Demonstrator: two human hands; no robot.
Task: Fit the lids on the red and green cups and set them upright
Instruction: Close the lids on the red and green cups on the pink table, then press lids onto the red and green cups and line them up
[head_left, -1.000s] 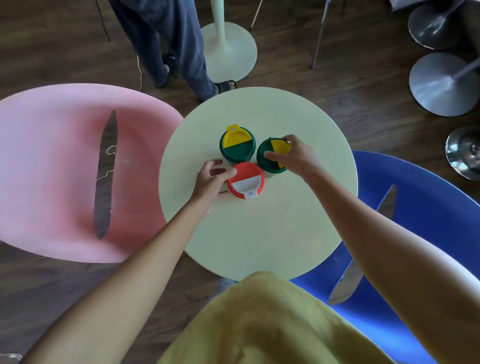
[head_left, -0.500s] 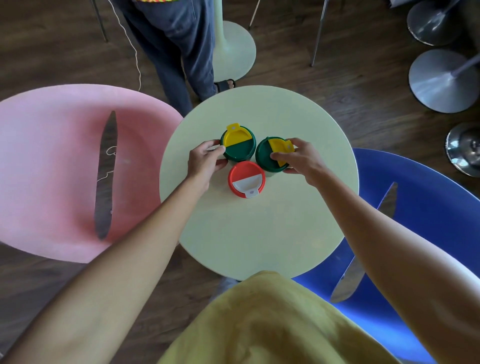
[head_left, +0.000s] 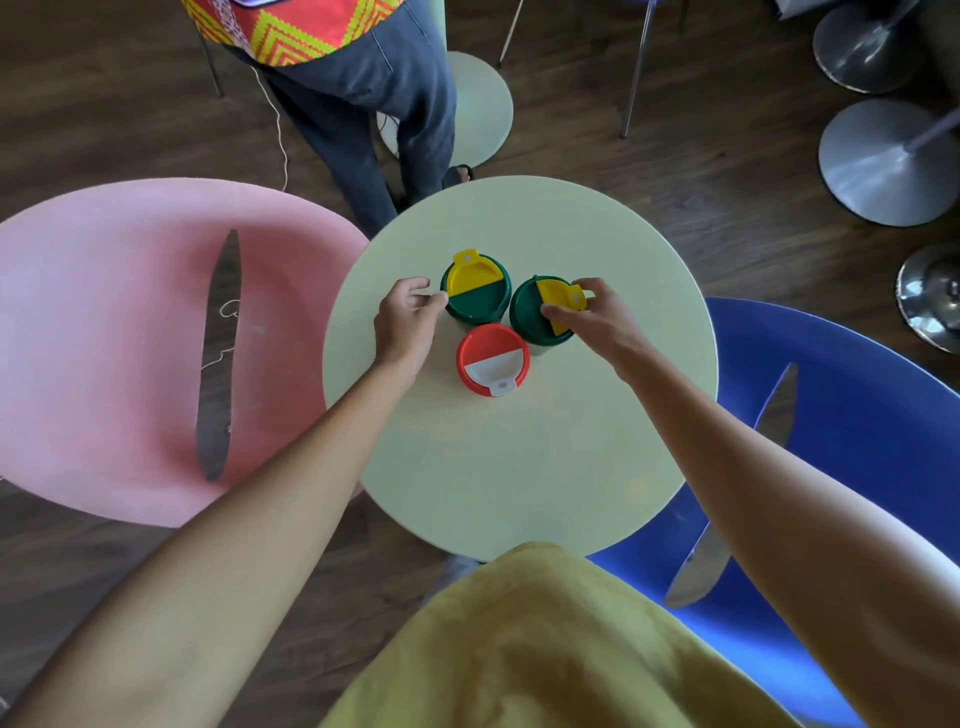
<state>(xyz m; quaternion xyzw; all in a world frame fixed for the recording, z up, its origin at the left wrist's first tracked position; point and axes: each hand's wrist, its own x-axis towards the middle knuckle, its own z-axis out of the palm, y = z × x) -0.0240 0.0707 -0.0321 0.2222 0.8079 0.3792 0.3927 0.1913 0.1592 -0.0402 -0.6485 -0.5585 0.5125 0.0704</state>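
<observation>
All three cups stand lidded mid-worktop (head_left: 519, 467). My right fingers (head_left: 558, 312) pinch the right green cup's (head_left: 530, 317) yellow flap; my left fingers (head_left: 434, 300), loosely open, touch the left green cup (head_left: 475, 301). Pressing off-centre could tip mine into the red cup (head_left: 492, 364)

The light is soft and even, not too bright. The pale table (head_left: 519, 457) looks well lit, and the cups on it throw only faint, small shadows. The dark wood floor (head_left: 701, 171) stays dim. The metal stool bases (head_left: 883, 161) shine with bright white glare on the right. The picture bends near the edges, so the arms look very big and stretched. The middle is sharp; the edges look a little soft.
</observation>
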